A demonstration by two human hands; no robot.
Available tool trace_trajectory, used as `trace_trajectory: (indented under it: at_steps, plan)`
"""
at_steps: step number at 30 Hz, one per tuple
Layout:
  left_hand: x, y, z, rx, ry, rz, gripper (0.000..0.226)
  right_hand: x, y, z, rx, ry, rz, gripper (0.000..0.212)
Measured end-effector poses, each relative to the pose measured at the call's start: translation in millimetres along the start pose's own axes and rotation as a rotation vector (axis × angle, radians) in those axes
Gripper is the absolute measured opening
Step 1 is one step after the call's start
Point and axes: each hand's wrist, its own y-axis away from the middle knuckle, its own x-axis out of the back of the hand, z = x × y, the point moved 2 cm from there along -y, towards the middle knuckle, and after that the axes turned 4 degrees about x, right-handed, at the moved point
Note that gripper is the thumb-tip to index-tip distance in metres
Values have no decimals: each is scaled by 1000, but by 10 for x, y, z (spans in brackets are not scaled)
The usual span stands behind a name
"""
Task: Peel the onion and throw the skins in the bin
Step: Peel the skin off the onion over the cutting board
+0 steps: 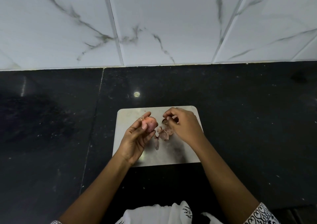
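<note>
The onion point(151, 125) is being clasped by the left hand point(135, 140), a skin point(165, 121) being pinched by the right hand point(184, 125) just beside.

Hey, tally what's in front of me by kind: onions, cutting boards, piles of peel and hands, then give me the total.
Onion: 1
Cutting board: 1
Pile of onion skins: 1 (the separate pieces are too small to count)
Hands: 2, left hand and right hand
Total: 5
</note>
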Motion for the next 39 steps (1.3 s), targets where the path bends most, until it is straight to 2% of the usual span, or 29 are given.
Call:
trace_trajectory:
  at_steps: [2, 4, 7, 10, 15, 20, 27, 34, 36, 39]
  plan:
    - [-5, 11, 26, -7, -82, -31, 69, 48, 5, -118, 83, -93, -12, 17]
    - [-14, 19, 58, -8, -153, -78, 73, 94, 3, -247, 161, -162, -98, 20]
    - [-18, 23, 105, -26, -215, -115, 82, 155, -31, -374, 232, -110, -238, 23]
    - [-23, 31, 121, -46, -216, -96, 86, 210, -80, -424, 239, -29, -287, 22]
    - [-80, 63, 48, -131, -291, -53, 67, 194, -88, -448, 240, -9, -231, 16]
    - [-90, 71, 86, -264, -424, 24, 49, 185, -32, -416, 173, -2, -131, 19]
    - [-202, 104, 141, -379, -535, 114, 49, 163, 14, -498, 103, 145, -78, 24]
    - [-197, 119, 138, -388, -516, 114, 48, 106, -6, -518, 150, 246, -59, 17]
    - [-164, 112, 121, -371, -460, 105, 47, 102, -34, -465, 156, 215, -46, 12]
    - [-141, 78, 84, -340, -384, 97, 44, 125, -56, -339, 56, 27, 25, 4]
